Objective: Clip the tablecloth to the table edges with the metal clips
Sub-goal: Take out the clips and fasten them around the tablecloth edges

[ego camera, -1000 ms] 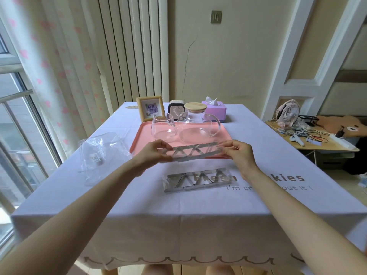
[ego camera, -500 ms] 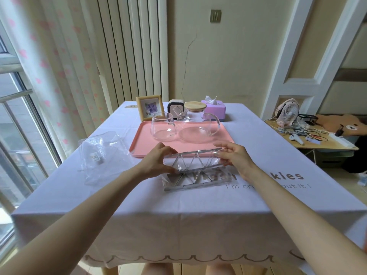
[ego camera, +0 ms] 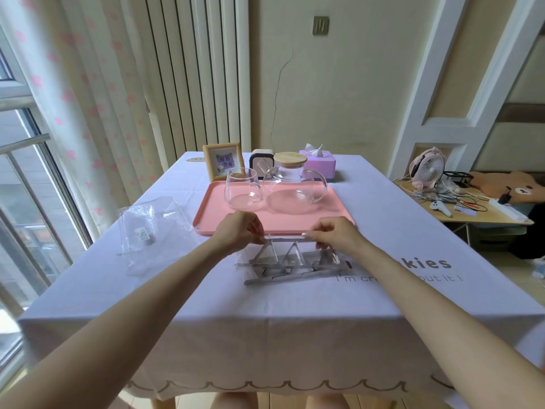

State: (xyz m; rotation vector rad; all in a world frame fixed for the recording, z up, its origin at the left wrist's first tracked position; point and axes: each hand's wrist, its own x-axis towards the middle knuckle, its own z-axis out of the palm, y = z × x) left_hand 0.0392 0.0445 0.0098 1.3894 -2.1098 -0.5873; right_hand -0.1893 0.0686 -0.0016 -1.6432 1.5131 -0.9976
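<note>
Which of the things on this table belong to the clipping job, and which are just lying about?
For the job: pack of metal clips, pinched by left hand and right hand; second clip pack; tablecloth.
Lying about: clear plastic bag; pink tray; glass cup; glass teapot; picture frame; tissue box.

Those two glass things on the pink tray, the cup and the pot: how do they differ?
The glass cup is open on top; the glass pot has a round wooden lid. The cup is narrower with straighter sides; the pot is wider and bulging. The cup stands on the left, the pot on the right. Both are clear, look empty, have a handle and stand on the pink tray.
</note>
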